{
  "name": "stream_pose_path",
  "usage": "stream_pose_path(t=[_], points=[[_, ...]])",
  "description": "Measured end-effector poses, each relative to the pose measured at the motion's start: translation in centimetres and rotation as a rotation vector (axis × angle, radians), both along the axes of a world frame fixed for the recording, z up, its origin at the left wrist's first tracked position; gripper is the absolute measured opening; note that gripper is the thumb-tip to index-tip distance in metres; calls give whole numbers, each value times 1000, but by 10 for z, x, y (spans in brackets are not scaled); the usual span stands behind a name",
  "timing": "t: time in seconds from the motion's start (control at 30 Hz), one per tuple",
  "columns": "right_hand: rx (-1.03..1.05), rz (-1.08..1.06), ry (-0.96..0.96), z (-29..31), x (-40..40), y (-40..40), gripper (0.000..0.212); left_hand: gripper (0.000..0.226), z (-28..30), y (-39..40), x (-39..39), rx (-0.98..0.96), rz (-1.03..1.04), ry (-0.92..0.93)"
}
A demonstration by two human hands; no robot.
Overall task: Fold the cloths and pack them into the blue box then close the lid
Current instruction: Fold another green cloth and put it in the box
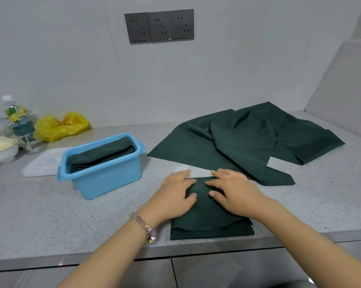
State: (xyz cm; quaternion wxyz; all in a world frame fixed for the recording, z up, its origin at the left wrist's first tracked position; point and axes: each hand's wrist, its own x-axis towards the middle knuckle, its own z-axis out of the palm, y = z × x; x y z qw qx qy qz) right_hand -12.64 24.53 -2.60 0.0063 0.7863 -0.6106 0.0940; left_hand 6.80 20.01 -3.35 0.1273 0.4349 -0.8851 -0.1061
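Note:
A folded dark green cloth (210, 227) lies on the counter near its front edge. My left hand (175, 194) and my right hand (235, 191) both press flat on its far half, fingers straight, side by side. The blue box (107, 179) stands to the left, lid off, with several folded green cloths (105, 152) inside. Its white lid (43, 163) lies flat behind it on the left. A loose pile of unfolded green cloths (256, 138) is spread out at the back right.
At the far left stand a plastic bottle (14, 111), a glass (28, 136), a white bowl (2, 148) and a yellow plastic bag (61, 125). Wall sockets (159, 26) sit above. The grey speckled counter (40, 215) ends at its front edge just below the folded cloth.

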Motion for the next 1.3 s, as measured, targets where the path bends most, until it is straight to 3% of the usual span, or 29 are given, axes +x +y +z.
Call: stream_pose_path(t=[0.07,0.17,0.6,0.77,0.83,1.0,1.23,1.3], points=[[91,5,54,-9,4,7,52,62,-8,9,-7,65,-16,-169],[176,-16,52,-25,0,18,57,66,-24,18,-8,51,-12,-256],[81,-55,-40,-35,-1,-1,53,63,-29,-7,-11,4,2,-206],[-182,61,-188,-18,-3,11,34,45,-10,1,-5,-102,-62,7],[-152,133,-246,-10,-10,21,33,42,-4,13,4,-91,-131,41],[84,178,-120,-14,-26,37,49,64,-7,32,23,29,-208,-87],[-62,148,-116,-14,-21,39,36,51,-1,28,24,46,-203,-47],[-60,97,-159,-9,-23,36,35,38,2,26,23,49,-176,4]])
